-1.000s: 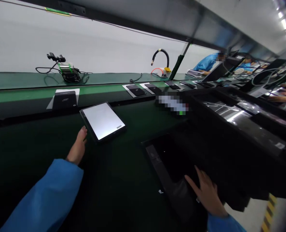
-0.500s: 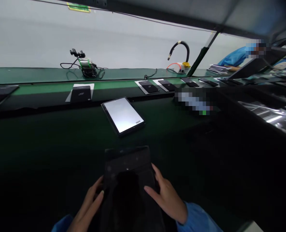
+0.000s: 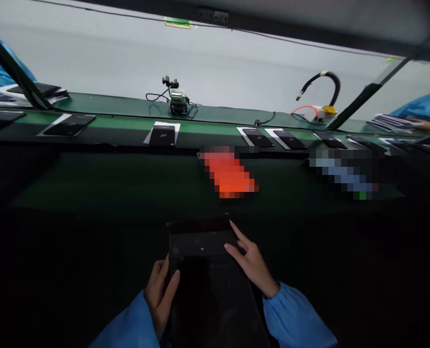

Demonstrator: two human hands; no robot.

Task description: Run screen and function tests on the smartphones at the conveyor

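**Both hands working a black tablet at the green bench**

The left hand (image 3: 159, 292) is curling around the edge of the black tablet (image 3: 200, 241), gripping it, while the right hand (image 3: 251, 258) is spreading its fingers on the tablet's face. At least six black phones (image 3: 258, 138) are lying along the green bench (image 3: 200, 128); one logo (image 3: 163, 136) is too small to read.

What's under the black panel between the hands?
The black panel sits over the dark green belt, with the left hand and right hand at its sides; what is beneath it is covered.
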